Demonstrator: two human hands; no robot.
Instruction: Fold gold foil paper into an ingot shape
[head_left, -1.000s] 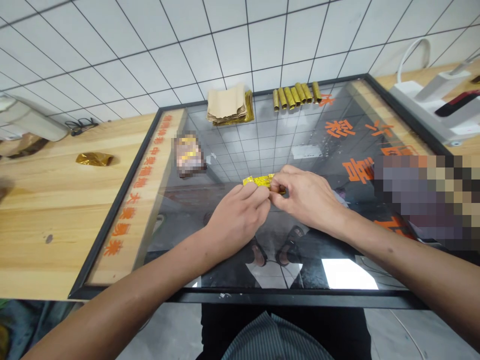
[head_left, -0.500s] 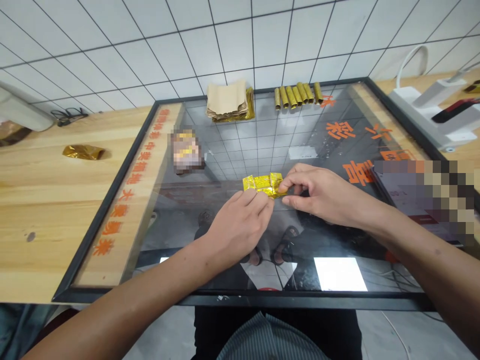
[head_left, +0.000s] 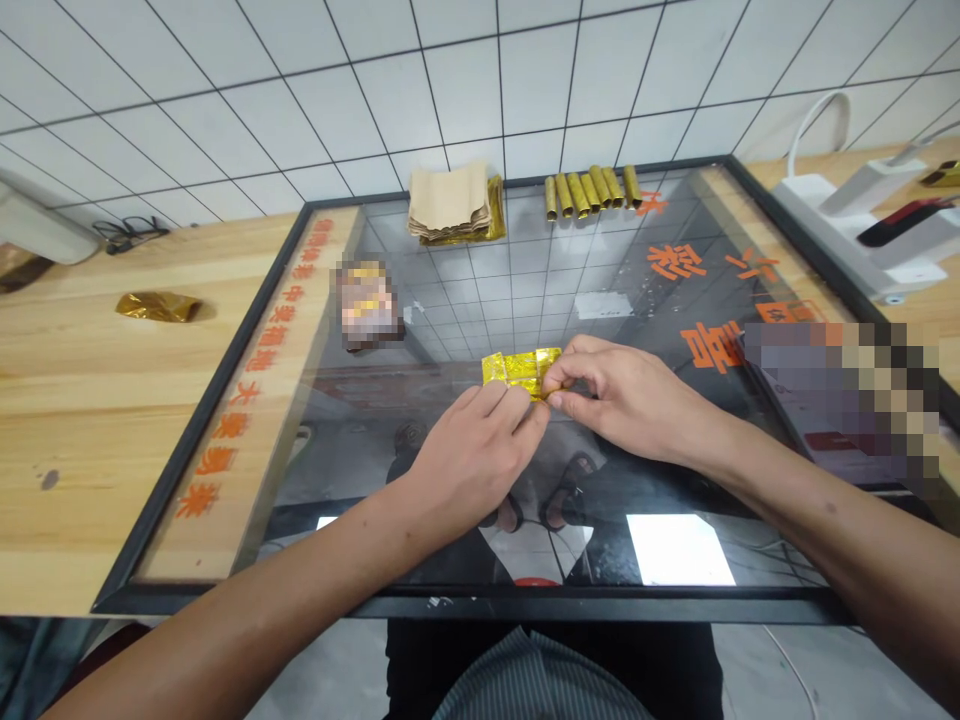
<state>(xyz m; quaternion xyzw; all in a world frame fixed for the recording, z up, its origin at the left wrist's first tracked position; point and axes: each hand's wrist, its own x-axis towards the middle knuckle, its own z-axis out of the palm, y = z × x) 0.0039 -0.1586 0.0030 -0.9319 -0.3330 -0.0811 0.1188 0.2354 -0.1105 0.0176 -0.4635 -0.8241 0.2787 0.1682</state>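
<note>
At the front middle of the glass tabletop (head_left: 480,270): folded gold foil strip (head_left: 517,370), long axis running crosswise, between both hands. Left hand (head_left: 476,450) closed on the strip's left half, fingers along its lower edge. Right hand (head_left: 626,400) pinching the right end, thumb beneath, equally near. Along the far edge: rolled foil tubes (head_left: 592,190), kraft paper stack (head_left: 448,200).

A light wood table (head_left: 75,430) carries a black-framed glass panel (head_left: 525,605) with orange characters. On the glass: kraft paper sheets (head_left: 448,200) over gold foil sheets (head_left: 493,212) at 12 o'clock; a row of rolled gold foil tubes (head_left: 589,190) at 1 o'clock; a blurred object (head_left: 366,305) at 10 o'clock. On the wood: crumpled gold foil (head_left: 157,307) at 9 o'clock; a white power strip (head_left: 825,225) at 2 o'clock.
</note>
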